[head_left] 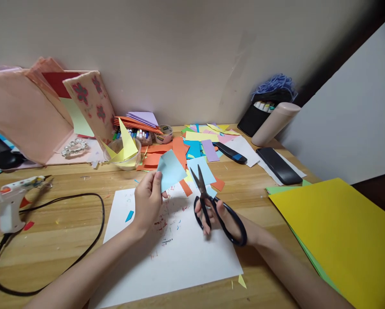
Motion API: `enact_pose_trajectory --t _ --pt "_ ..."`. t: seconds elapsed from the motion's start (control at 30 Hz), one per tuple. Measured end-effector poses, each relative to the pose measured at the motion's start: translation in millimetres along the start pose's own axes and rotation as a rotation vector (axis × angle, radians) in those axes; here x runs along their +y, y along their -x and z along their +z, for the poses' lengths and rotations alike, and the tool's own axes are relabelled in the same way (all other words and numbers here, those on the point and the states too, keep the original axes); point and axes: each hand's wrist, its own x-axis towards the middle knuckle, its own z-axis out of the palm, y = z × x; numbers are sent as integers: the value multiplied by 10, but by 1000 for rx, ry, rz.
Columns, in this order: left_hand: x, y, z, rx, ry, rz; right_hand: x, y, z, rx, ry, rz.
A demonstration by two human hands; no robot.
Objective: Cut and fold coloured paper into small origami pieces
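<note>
Item: light-blue paper piece, centre of frame, raised above the white sheet on the table.

- Left hand: I saw its grip pinched on the piece's lower left edge.
- Right hand, just right of it: grip closed through the handles of the black scissors, blades pointing up, nearly together.

I judged the paper light, thin, floppy and easily creased, best held near an edge.
</note>
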Motion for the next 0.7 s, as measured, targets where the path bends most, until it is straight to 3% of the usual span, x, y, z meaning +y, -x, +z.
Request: enact_pose_trajectory --t 0.1,0.3,0.7 --pt "50 24 -17 56 -29 45 -22 42 112 -65 57 -5" --pt "75 81 7 47 -91 78 -30 43 154 -84 140 -16" --pt "136 147 13 -62 -154 98 16 34 182 -63 137 -5"
